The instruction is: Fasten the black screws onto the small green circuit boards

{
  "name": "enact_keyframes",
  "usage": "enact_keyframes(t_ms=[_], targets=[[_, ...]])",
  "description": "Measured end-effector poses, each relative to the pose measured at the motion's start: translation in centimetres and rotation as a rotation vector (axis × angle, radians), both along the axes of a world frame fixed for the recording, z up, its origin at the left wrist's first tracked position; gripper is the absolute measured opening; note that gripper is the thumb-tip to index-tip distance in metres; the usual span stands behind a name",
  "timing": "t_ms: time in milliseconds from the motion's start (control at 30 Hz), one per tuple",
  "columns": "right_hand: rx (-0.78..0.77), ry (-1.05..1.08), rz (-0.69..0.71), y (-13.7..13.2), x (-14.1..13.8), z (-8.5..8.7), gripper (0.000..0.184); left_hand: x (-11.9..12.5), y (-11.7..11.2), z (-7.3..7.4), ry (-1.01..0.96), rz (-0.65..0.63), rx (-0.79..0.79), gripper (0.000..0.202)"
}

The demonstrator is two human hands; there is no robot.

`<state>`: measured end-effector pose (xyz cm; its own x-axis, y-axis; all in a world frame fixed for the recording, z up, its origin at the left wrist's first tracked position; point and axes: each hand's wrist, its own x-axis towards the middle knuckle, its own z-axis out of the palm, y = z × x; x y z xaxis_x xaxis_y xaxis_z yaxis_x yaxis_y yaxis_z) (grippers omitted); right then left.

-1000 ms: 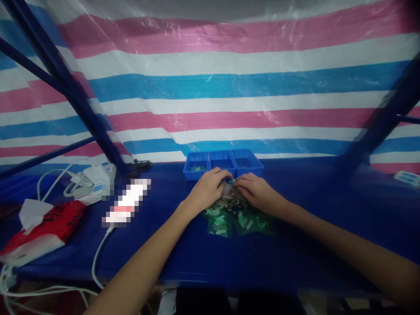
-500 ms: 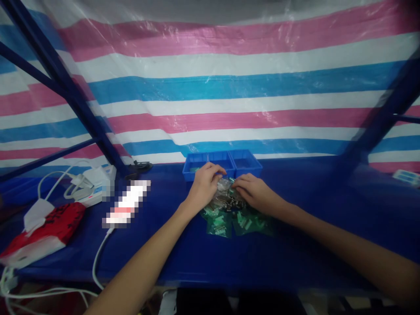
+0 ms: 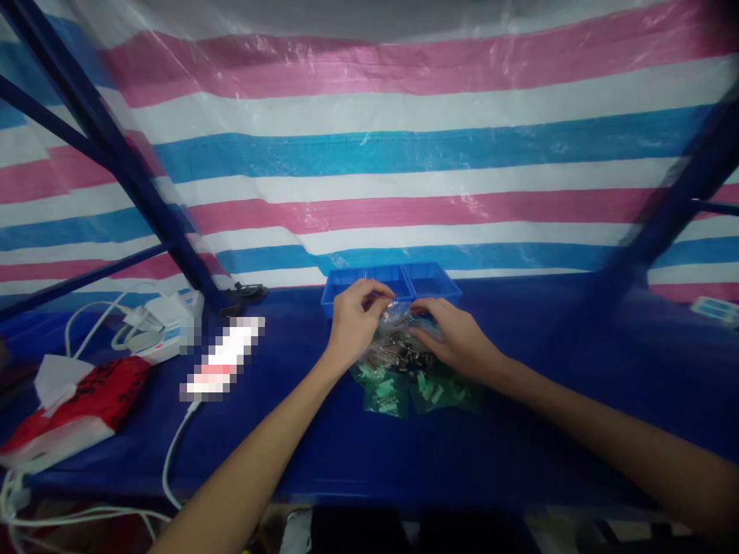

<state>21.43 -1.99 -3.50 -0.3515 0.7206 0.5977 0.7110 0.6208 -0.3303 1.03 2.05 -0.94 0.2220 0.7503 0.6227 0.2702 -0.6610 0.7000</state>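
A clear plastic bag (image 3: 398,340) of small metal parts lies between my hands on the blue table. My left hand (image 3: 356,322) is closed in a pinch on the bag's upper left edge. On the opposite side, my right hand (image 3: 462,335) grips the upper right edge, thumb below the fingers. Fine detail at the fingertips is blurred. Just in front lie two green-tinted bags of small pale and metal pieces, a left green bag (image 3: 383,394) and a right green bag (image 3: 437,389). Behind my hands stands a blue divided tray (image 3: 434,282), its left part partly hidden by my left hand.
A red and white tissue pack (image 3: 101,396) lies at the left, near a white power strip (image 3: 173,338) with cables. A pixelated bright object (image 3: 225,358) has a white cable (image 3: 170,454). Blue frame posts (image 3: 138,185) and a striped sheet (image 3: 404,154) stand behind the table (image 3: 548,446).
Both hands have shifted slightly up and away from me, and the clear bag's top edge has come up with them. My right thumb and fingers are farther apart.
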Motion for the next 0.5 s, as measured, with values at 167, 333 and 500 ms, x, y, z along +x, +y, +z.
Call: enact_keyframes(t_ms=[167,333,500], targets=[[0.090,0.008,-0.006,-0.2,0.0,-0.1,0.043,0.6,-0.1,0.1,-0.172,-0.096,-0.207,0.004],[0.173,-0.081,0.008,-0.4,0.0,0.2,0.019,1.3,-0.6,-0.5,-0.158,-0.129,-0.247,0.002],[0.146,0.005,-0.024,-0.3,0.0,0.8,0.017,1.4,-1.3,-0.3,-0.150,-0.199,-0.250,0.017]])
